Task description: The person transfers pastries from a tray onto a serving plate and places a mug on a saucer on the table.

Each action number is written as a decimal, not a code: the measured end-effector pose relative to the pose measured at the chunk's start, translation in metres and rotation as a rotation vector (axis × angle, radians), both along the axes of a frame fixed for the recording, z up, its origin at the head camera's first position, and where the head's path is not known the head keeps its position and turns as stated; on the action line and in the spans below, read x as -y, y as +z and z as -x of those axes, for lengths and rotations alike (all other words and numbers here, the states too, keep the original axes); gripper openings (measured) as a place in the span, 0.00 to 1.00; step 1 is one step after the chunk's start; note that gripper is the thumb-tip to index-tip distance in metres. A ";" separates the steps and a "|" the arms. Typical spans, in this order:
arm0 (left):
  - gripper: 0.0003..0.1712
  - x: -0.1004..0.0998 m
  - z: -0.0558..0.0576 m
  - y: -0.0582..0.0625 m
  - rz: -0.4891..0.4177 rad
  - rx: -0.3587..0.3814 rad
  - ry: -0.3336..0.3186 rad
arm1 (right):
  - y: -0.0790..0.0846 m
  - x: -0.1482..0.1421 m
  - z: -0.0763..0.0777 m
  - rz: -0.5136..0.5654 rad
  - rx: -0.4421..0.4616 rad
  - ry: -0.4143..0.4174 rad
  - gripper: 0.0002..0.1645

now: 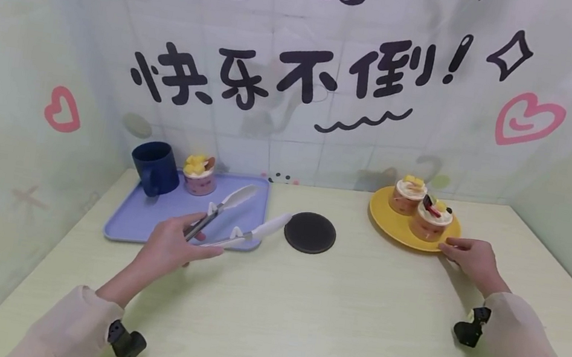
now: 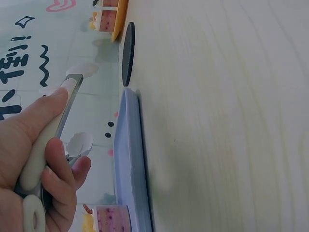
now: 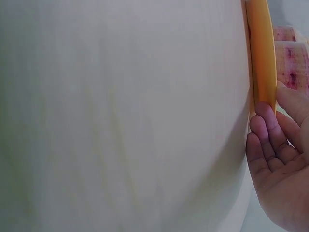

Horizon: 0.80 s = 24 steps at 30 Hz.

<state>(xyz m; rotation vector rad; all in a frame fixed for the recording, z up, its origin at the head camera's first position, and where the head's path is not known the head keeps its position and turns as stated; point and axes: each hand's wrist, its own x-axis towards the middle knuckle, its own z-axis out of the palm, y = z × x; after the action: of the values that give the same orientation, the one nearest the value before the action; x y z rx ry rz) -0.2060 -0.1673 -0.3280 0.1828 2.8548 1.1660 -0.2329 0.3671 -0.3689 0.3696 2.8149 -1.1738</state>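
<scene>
My left hand grips a pair of tongs with white tips, held spread apart above the front right part of a lavender tray. In the left wrist view, thumb and fingers wrap the tongs' pale handle. At the right, my right hand pinches the near right rim of a yellow plate, thumb on top and fingers under it, as the right wrist view shows. Two dessert cups, a rear one with yellow cubes and a front one with mixed fruit, stand on the plate.
On the tray's back left stands a dark blue mug, beside a dessert cup topped with yellow cubes. A round black coaster lies between tray and plate. Behind the pale wooden table rises a wall covering with black lettering.
</scene>
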 end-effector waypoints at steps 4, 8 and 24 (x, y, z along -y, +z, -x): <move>0.53 0.007 -0.001 0.001 0.002 -0.006 0.011 | 0.000 0.001 0.000 -0.006 -0.008 0.004 0.43; 0.53 0.014 -0.002 0.000 0.008 -0.003 0.024 | 0.001 0.001 -0.001 -0.008 -0.009 0.007 0.43; 0.57 0.035 -0.008 -0.001 0.038 -0.007 0.080 | -0.001 -0.001 0.000 -0.001 -0.003 0.017 0.42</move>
<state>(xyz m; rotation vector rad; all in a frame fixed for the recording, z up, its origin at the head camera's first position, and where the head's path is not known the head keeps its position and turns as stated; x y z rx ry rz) -0.1979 -0.2026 -0.3290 0.0713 2.9135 1.1254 -0.2328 0.3678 -0.3696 0.3432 2.8158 -1.1711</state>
